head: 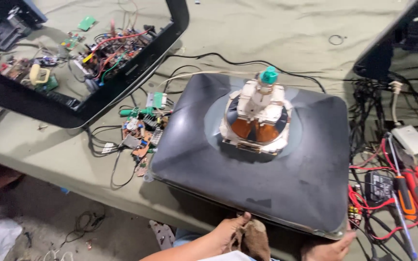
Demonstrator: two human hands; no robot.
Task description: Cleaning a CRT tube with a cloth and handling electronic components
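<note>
Nearest the camera, at the bottom edge, the left hand (228, 231) has its fingers curled shut on a brown rag (256, 239), pressed against the near rim of the picture tube (276, 179). The right hand (329, 249) lies just beside it at the tube's near right corner; only part of it shows, and I cannot tell whether that grip is closed or merely resting on the rim.

The one picture tube lies face down on the bench (247, 34), directly ahead of both hands. Its dark funnel rises away from them to the neck, which points up and slightly away. Its long side runs left to right across the view. Both hands touch the near edge, the left nearer the middle of that edge, the right at the corner.

On the funnel's crown sits one cream deflection yoke (255, 123) with copper windings, topped by one green cap (269, 75).

To the right lie one orange-handled screwdriver (405, 191), a blue-handled one (402, 220) beside it, and a tangle of red and black wires (378, 212). To the left, a small circuit board (139, 135) rests against the tube's left edge. Farther left stands one open black television casing (122, 82) with a larger circuit board inside it. A second dark casing (397, 43) shows at the far right.
</note>
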